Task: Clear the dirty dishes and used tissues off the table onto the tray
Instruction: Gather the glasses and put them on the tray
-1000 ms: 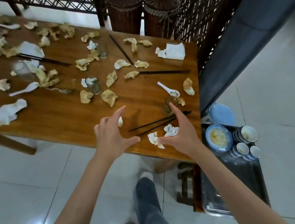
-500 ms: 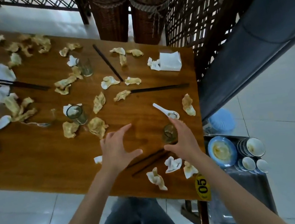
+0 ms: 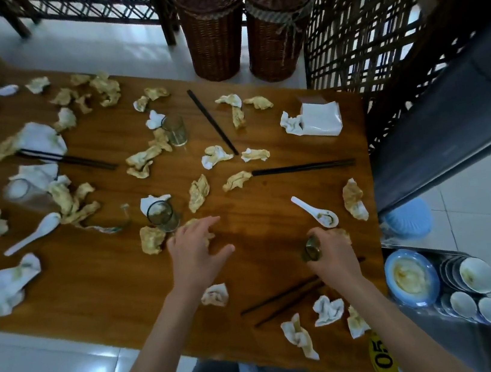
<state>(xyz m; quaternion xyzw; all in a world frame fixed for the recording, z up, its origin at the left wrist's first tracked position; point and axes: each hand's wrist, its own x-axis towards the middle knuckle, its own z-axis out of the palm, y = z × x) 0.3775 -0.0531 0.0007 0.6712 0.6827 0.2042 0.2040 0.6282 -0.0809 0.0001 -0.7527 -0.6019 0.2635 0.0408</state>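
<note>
Wrapped around a small glass [image 3: 311, 249], my right hand [image 3: 334, 255] grips it near the right edge of the wooden table [image 3: 273, 213], fingers curled about its side, the glass tilted with its mouth showing; I cannot tell whether its base touches the wood. My left hand [image 3: 195, 252] hovers with fingers spread, holding nothing, its fingertips over a crumpled tissue [image 3: 151, 240] just beside a second glass [image 3: 161, 216] standing upright. A white spoon [image 3: 315, 211] lies just beyond my right hand, and a pair of black chopsticks [image 3: 282, 302] lies on the near side, partly under my right wrist. Three crumpled tissues [image 3: 328, 310] sit close to the near edge, beside a yellow table tag marked 05 [image 3: 383, 357]. More stained tissues, chopsticks, another spoon [image 3: 34, 232] and glasses litter the left half of the table, and a white tissue packet [image 3: 320, 118] rests at the far right corner. To the right of the table, lower down, a metal tray [image 3: 468, 340] carries a blue plate [image 3: 410, 277] with yellowish residue and several small white bowls [image 3: 474, 275] stacked on their sides. Two wicker baskets [image 3: 212, 23] stand beyond the table against a lattice screen.
</note>
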